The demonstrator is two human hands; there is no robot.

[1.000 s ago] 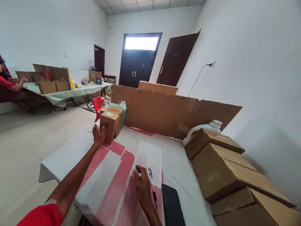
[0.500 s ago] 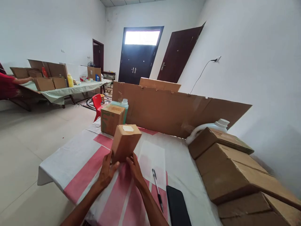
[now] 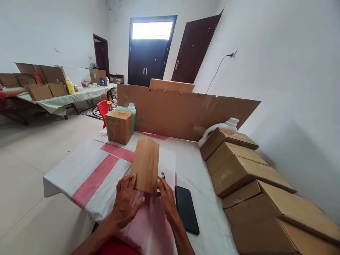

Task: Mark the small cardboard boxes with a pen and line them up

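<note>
A small brown cardboard box (image 3: 145,164) is tilted between my two hands above the near part of the table, a broad face towards me. My left hand (image 3: 125,202) has its fingers against the lower left edge, the thumb spread away from the box. At the lower right corner, my right hand (image 3: 166,196) grips with thumb and bent fingers. A pen (image 3: 163,175) lies just beyond the right hand, mostly hidden by it. Close to the right wrist lies a black phone (image 3: 186,209). White paper (image 3: 168,161) shows partly behind the box.
A larger carton (image 3: 119,126) stands at the table's far left beside a green-liquid bottle (image 3: 133,118). Several cartons (image 3: 233,170) line the right side, near a white jug (image 3: 220,126). An upright cardboard sheet (image 3: 172,109) borders the back. A co-worker's arm (image 3: 13,92) reaches over another table.
The box has been turned in my hands: its white-labelled end no longer shows, and a broad face does. My right hand has moved up its side and now covers most of the pen.
</note>
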